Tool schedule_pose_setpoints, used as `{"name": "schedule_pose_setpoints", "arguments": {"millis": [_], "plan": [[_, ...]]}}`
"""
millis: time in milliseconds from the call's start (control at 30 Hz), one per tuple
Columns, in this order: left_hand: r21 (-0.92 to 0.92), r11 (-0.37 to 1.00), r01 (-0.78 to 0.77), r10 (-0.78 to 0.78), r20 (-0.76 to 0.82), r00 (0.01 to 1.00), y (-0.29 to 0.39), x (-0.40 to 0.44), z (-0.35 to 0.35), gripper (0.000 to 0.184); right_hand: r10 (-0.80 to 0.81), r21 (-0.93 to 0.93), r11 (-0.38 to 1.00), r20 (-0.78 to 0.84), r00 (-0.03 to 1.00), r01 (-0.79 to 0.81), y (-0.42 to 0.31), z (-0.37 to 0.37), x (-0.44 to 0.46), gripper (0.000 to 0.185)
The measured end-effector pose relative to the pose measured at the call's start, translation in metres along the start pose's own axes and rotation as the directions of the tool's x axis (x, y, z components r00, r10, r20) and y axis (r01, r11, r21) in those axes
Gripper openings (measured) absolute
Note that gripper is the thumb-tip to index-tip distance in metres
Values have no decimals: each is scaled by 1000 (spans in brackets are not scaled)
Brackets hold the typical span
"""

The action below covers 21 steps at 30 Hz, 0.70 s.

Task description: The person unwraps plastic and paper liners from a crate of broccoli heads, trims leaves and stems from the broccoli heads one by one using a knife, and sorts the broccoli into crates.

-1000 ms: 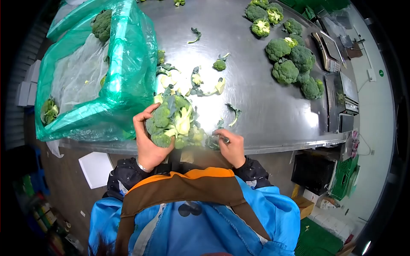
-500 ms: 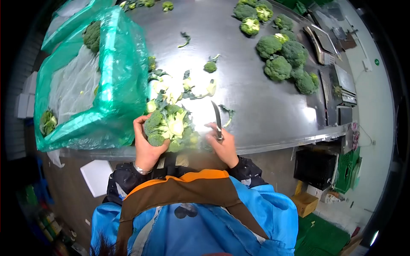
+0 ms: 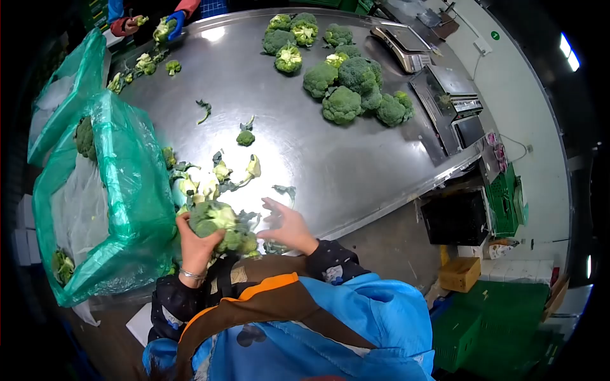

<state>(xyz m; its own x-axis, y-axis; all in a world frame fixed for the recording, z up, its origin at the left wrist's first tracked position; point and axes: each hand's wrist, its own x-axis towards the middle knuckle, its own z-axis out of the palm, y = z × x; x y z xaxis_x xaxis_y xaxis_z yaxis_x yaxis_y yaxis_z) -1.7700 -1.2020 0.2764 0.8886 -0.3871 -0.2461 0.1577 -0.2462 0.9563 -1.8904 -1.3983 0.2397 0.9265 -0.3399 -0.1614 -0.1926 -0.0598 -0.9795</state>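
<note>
My left hand [image 3: 198, 246] is closed round a broccoli head [image 3: 219, 219], held above the near edge of the steel table with its pale cut stem facing up. Just right of that head is my right hand [image 3: 291, 228], its thumb and fingers apart; thumb and fingertips point toward the florets, and I cannot tell whether they touch. No knife shows in the right hand now. Beyond the hands lie trimmed leaves and stem pieces [image 3: 253, 167] and a small floret [image 3: 245, 138].
Left stands a crate lined with green plastic [image 3: 136, 184], some broccoli inside. A pile of broccoli heads [image 3: 343, 105] lies on the steel table [image 3: 279, 136], near a scale [image 3: 406, 44]. At the far left, another person's blue-gloved hand [image 3: 176, 25] holds a broccoli piece.
The view has swung right and up, bringing another person's hands into sight. The knife in my right hand is no longer visible, and its fingers have spread beside the broccoli.
</note>
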Motion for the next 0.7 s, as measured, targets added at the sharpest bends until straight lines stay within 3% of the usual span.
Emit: {"name": "schedule_pose_setpoints", "arguments": {"millis": [33, 67, 100, 133, 167, 200, 233, 267, 300, 333, 367, 400, 433, 500, 567, 700], "plan": [[-124, 989, 86, -67, 155, 986, 16, -2, 6, 71, -34, 198, 980, -17, 999, 36, 28, -6, 8, 70], [-184, 968, 172, -111, 303, 946, 36, -6, 16, 76, 152, 391, 903, 93, 984, -177, 12, -16, 6, 68], [-229, 936, 266, -142, 447, 883, 50, -9, 28, 81, 174, 583, 767, 212, 962, -267, 12, -23, 4, 63], [-245, 936, 253, -86, 538, 838, 55, -12, 41, 85, 194, 718, 585, 327, 925, -377, 12, -30, 3, 58], [-263, 935, 236, -23, 621, 783, 57, -11, 50, 89, 126, 875, 354, 304, 944, -330, 25, -31, 0, 55], [-251, 963, 101, 83, 630, 772, 53, -7, 55, 93, 72, 905, 350, 232, 970, -243, 23, -41, -1, 52], [-234, 968, 87, 82, 627, 775, 50, -5, 55, 89, 150, 917, 341, 165, 975, -208, 26, -57, 0, 53], [-229, 967, 108, 59, 618, 784, 48, -3, 51, 87, 119, 905, 395, 119, 986, -157, 27, -80, 3, 52], [-221, 967, 128, 35, 611, 791, 44, -1, 44, 84, 298, 917, 393, -57, 953, -68, 20, -97, 9, 43], [-225, 953, 202, -25, 606, 795, 33, 2, 36, 78, 160, 949, 282, 99, 982, -142, 57, -138, 20, 40], [-245, 923, 296, -104, 582, 806, 31, -1, 29, 64, 319, 925, 379, -110, 941, -20, 50, -156, 28, 36], [-225, 911, 346, -164, 572, 803, 28, -4, 21, 55, 313, 927, 368, -201, 928, 77, 55, -178, 38, 35], [-207, 894, 397, -224, 559, 798, 24, -7, 12, 46, 406, 946, 318, -197, 892, 64, 40, -193, 46, 39], [-222, 905, 363, -208, 513, 833, 10, -15, -2, 37, 375, 917, 243, -390, 841, 316, 71, -228, 71, 31], [-238, 910, 338, -196, 470, 860, 2, -18, -9, 31, 307, 844, 371, -505, 807, 387, 76, -235, 78, 25], [-315, 897, 308, -197, 338, 920, -10, -32, -30, 32, 326, 736, 664, -440, 837, 128, 83, -183, 98, 16]]}}
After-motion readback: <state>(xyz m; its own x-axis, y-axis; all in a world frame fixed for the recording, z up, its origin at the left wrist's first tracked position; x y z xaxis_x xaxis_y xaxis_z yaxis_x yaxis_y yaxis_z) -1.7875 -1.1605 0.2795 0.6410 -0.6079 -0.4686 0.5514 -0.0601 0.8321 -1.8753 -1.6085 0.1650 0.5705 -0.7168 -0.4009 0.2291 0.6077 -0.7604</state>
